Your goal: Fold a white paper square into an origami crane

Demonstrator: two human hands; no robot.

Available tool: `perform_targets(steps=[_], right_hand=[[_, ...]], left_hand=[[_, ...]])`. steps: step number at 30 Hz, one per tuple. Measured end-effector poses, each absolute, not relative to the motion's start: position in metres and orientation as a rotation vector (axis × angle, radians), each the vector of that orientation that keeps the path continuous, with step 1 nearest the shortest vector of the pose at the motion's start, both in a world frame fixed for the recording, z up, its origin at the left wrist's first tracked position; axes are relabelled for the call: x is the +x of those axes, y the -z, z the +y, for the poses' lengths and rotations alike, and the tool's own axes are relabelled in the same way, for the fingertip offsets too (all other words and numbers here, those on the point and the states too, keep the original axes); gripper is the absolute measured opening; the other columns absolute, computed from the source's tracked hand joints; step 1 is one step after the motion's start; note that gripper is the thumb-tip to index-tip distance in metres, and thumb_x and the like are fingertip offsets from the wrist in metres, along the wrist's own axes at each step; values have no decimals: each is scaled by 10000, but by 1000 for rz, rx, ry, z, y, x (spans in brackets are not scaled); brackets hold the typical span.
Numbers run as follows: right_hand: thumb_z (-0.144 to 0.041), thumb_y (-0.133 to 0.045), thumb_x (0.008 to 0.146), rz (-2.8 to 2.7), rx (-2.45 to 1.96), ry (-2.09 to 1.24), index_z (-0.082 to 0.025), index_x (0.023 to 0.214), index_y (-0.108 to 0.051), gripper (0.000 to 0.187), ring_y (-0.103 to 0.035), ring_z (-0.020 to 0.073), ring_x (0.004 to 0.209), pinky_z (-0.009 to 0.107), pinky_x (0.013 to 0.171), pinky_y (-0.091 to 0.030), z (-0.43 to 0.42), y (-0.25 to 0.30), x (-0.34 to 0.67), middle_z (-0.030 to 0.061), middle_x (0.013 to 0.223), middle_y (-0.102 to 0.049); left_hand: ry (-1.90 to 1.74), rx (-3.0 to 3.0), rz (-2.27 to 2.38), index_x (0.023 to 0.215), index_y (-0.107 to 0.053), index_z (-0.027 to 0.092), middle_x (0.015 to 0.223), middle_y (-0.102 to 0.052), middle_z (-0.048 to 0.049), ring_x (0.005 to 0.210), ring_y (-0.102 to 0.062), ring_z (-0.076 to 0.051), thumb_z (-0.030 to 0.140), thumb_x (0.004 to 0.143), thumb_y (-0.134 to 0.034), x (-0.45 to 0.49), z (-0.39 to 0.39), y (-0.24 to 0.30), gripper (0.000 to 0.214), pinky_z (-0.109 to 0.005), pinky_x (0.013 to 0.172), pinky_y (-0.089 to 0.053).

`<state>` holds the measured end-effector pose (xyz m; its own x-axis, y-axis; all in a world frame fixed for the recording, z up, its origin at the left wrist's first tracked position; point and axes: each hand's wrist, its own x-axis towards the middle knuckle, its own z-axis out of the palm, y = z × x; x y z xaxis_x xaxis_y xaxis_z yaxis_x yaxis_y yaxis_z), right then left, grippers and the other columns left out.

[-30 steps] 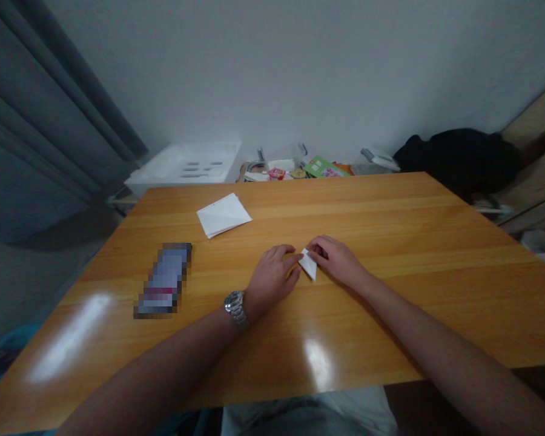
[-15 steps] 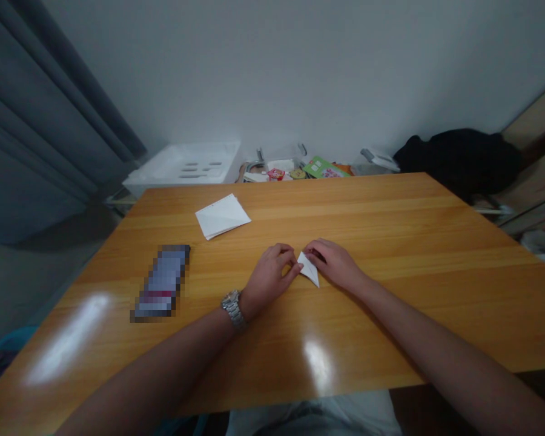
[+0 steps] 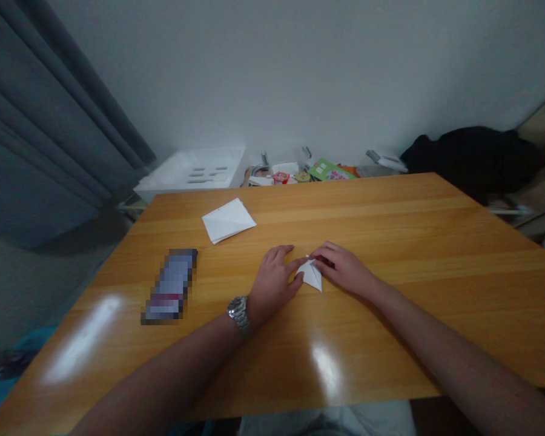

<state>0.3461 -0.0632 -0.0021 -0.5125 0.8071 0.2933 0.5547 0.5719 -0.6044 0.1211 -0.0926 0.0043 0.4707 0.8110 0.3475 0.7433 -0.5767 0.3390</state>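
Note:
A small folded piece of white paper (image 3: 311,275) lies on the wooden table (image 3: 390,242) between my two hands. My left hand (image 3: 275,280), with a metal watch on the wrist, rests on the table with its fingers pressed against the paper's left edge. My right hand (image 3: 343,267) pinches the paper's top right corner with its fingertips. Both hands are closed on the paper, which stays low on the table surface.
A stack of white paper sheets (image 3: 228,220) lies farther back on the left. A dark phone-like slab (image 3: 169,286) lies left of my hands. Behind the table are a white tray (image 3: 193,171), small clutter (image 3: 300,172) and a dark bag (image 3: 472,156).
The view has shifted slightly right. The paper piece has turned and now shows a broader triangular face; both hands have stayed on it with small finger shifts.

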Motion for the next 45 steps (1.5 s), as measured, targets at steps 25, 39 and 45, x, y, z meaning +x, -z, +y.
perform_targets(steps=[25, 39, 45], right_hand=[[-192, -572, 952, -2344, -905, -683, -207, 918, -669, 104, -591, 204, 945, 344, 837, -491, -67, -9, 350, 76, 998, -620], [-185, -684, 878, -2378, -868, -864, -209, 978, -691, 103, -596, 192, 1019, 337, 917, -482, -66, -15, 359, 66, 1075, -612], [-220, -682, 896, -2362, -859, -891, -204, 971, -696, 78, -591, 189, 1035, 338, 924, -476, -65, -13, 360, 69, 1096, -606]], left_hand=[[-650, 2608, 953, 1112, -626, 185, 1146, -618, -90, 1080, -570, -213, 170, 991, -471, 116, -80, -2, 198, -355, 972, -494], [-654, 2581, 924, 1080, -639, 204, 1099, -647, -67, 1037, -594, -198, 258, 998, -496, 114, -81, -3, 173, -337, 937, -486], [-643, 2586, 878, 1141, -648, 219, 1148, -647, -64, 1082, -585, -212, 366, 972, -573, 111, -80, -3, 236, -344, 959, -473]])
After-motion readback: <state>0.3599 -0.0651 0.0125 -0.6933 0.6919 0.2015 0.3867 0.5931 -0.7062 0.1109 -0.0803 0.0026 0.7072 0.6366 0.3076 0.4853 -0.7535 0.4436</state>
